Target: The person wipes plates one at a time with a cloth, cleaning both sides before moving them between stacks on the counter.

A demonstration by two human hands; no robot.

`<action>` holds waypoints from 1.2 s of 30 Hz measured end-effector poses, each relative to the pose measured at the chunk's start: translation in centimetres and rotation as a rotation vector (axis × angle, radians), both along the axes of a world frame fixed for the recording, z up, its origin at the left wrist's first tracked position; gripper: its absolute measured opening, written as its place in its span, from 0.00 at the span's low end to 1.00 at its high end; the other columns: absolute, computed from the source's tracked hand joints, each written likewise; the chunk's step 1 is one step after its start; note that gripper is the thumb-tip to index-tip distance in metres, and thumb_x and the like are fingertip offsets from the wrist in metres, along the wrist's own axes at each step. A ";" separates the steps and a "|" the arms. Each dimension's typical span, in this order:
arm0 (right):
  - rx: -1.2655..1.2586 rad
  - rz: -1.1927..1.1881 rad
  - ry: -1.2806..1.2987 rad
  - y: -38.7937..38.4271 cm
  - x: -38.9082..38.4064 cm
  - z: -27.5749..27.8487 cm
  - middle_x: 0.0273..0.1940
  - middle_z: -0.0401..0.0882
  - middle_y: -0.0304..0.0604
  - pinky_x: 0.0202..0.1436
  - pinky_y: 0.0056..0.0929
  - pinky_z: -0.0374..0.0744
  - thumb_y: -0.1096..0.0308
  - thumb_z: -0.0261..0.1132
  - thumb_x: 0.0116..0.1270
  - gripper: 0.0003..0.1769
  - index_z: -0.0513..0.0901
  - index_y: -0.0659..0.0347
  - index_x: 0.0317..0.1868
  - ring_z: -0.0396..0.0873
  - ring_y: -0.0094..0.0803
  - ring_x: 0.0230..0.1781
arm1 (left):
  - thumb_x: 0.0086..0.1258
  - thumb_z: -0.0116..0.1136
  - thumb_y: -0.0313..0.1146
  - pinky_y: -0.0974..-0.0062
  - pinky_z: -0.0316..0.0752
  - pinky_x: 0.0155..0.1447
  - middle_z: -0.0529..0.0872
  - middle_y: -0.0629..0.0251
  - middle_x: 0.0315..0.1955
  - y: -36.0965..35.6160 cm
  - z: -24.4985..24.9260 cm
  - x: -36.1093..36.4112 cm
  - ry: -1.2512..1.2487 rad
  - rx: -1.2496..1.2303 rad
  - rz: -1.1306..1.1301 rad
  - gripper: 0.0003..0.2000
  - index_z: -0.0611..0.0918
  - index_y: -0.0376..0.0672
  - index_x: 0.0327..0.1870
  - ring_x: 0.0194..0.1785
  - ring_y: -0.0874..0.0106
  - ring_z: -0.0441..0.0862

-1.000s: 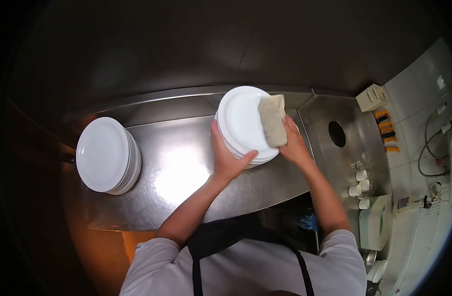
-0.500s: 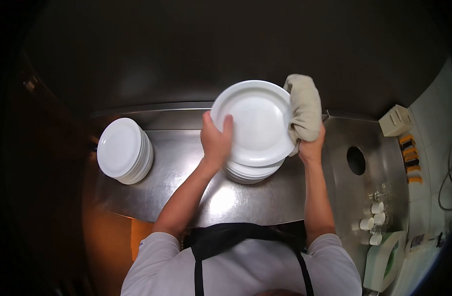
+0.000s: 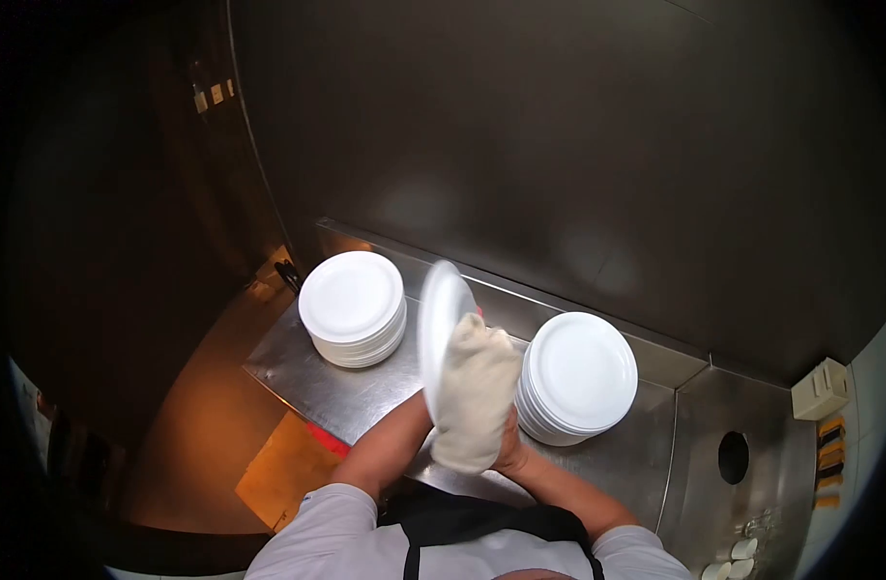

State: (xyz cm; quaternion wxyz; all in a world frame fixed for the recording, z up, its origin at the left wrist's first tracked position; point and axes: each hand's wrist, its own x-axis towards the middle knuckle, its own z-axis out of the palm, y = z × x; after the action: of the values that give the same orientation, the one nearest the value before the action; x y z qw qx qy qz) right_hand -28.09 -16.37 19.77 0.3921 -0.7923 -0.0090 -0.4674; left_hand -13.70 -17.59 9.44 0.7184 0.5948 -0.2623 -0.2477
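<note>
A white plate (image 3: 441,324), tipped steeply and blurred by motion, is held up between two plate stacks. My left hand (image 3: 479,312) grips it from behind; the plate and cloth hide most of that hand, with only a bit of finger showing at the edge. A beige cloth (image 3: 477,396) lies against the plate's right face. My right hand (image 3: 510,443) is closed on the cloth, its fingers mostly covered. One stack of white plates (image 3: 352,298) stands to the left, and another stack of white plates (image 3: 580,372) stands close beside my right hand.
Both stacks rest on a steel counter (image 3: 312,382) below a dark wall panel (image 3: 559,145). Further right are a round hole (image 3: 733,457) in the counter, a cream box (image 3: 820,389) and several white cups (image 3: 742,549). An orange-brown panel (image 3: 283,469) sits at the front left.
The view has swung left. The held plate has gone from nearly face-on to steeply tipped, moving from above the right stack to between the stacks. The cloth has moved from its rim onto its face.
</note>
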 end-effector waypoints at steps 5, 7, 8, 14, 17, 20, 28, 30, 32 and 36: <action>-0.007 -0.049 0.055 -2.8 4.0 5.8 0.64 0.77 0.60 0.71 0.46 0.72 0.60 0.71 0.63 0.26 0.81 0.67 0.57 0.76 0.57 0.65 | 0.82 0.42 0.58 0.60 0.74 0.42 0.83 0.54 0.25 -1.4 2.7 -1.4 -0.050 -0.072 0.013 0.30 0.83 0.35 0.39 0.33 0.63 0.81; -0.030 -0.091 0.155 -4.5 4.9 2.1 0.59 0.81 0.58 0.65 0.45 0.77 0.60 0.74 0.60 0.28 0.81 0.65 0.58 0.80 0.55 0.59 | 0.82 0.42 0.58 0.60 0.74 0.42 0.83 0.54 0.25 -0.9 2.9 -1.1 -0.049 -0.080 0.013 0.30 0.83 0.36 0.38 0.33 0.63 0.81; -0.095 -0.124 0.187 -4.9 4.9 -1.0 0.57 0.82 0.57 0.63 0.45 0.78 0.59 0.75 0.59 0.30 0.81 0.64 0.59 0.81 0.54 0.57 | 0.82 0.43 0.58 0.60 0.74 0.41 0.83 0.54 0.25 -0.4 2.6 -0.3 -0.037 -0.077 0.016 0.30 0.83 0.36 0.38 0.33 0.63 0.81; -0.302 0.095 0.059 3.4 3.8 1.7 0.74 0.66 0.55 0.77 0.43 0.64 0.67 0.71 0.65 0.36 0.71 0.57 0.73 0.69 0.49 0.73 | 0.81 0.44 0.60 0.59 0.74 0.41 0.82 0.54 0.24 4.5 -1.4 4.2 0.074 -0.025 0.021 0.30 0.83 0.36 0.38 0.32 0.63 0.81; -0.404 -0.097 0.066 -0.1 6.0 4.3 0.70 0.71 0.58 0.77 0.45 0.64 0.61 0.71 0.66 0.26 0.81 0.59 0.63 0.67 0.54 0.74 | 0.80 0.45 0.60 0.59 0.74 0.41 0.82 0.54 0.24 3.2 -0.3 1.6 0.075 -0.073 -0.019 0.30 0.83 0.36 0.37 0.32 0.63 0.81; 0.051 0.005 0.246 -3.7 5.5 -2.0 0.64 0.78 0.55 0.69 0.42 0.74 0.64 0.70 0.66 0.20 0.84 0.58 0.58 0.77 0.49 0.64 | 0.80 0.46 0.61 0.59 0.74 0.40 0.82 0.54 0.24 0.0 2.3 0.3 0.013 -0.135 -0.009 0.30 0.82 0.37 0.37 0.32 0.63 0.81; -0.445 -0.498 0.284 -3.7 1.6 -5.7 0.53 0.84 0.47 0.64 0.38 0.76 0.67 0.73 0.61 0.23 0.81 0.63 0.57 0.82 0.45 0.54 | 0.76 0.55 0.61 0.58 0.74 0.37 0.82 0.53 0.22 -3.1 7.6 13.2 -0.522 0.117 0.329 0.28 0.81 0.39 0.35 0.30 0.62 0.82; -0.020 -0.593 0.081 -3.5 1.6 -3.9 0.51 0.84 0.45 0.61 0.36 0.77 0.68 0.74 0.60 0.24 0.80 0.66 0.57 0.82 0.41 0.52 | 0.74 0.59 0.59 0.61 0.76 0.36 0.84 0.54 0.22 -2.7 10.4 12.8 -0.582 0.103 0.275 0.26 0.81 0.39 0.33 0.29 0.63 0.84; 0.407 -0.752 -0.073 -6.8 2.4 -1.3 0.50 0.83 0.39 0.49 0.27 0.81 0.79 0.70 0.66 0.18 0.79 0.68 0.55 0.82 0.28 0.45 | 0.69 0.69 0.53 0.66 0.80 0.42 0.88 0.59 0.28 -0.1 16.0 11.0 -0.511 0.033 0.123 0.22 0.83 0.39 0.39 0.36 0.67 0.88; 1.068 -0.333 -0.653 -8.4 3.0 2.6 0.57 0.80 0.43 0.63 0.33 0.80 0.78 0.72 0.66 0.26 0.75 0.66 0.63 0.80 0.34 0.55 | 0.66 0.75 0.40 0.65 0.71 0.70 0.77 0.53 0.63 3.4 16.5 7.5 -0.196 -0.705 -0.351 0.37 0.67 0.35 0.71 0.66 0.64 0.75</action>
State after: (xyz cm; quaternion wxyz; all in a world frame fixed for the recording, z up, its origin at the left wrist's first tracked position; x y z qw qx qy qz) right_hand -25.13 -24.79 22.40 0.6315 -0.2961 0.2287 -0.6791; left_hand -6.15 -14.15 25.94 0.7966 0.2791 -0.4960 -0.2037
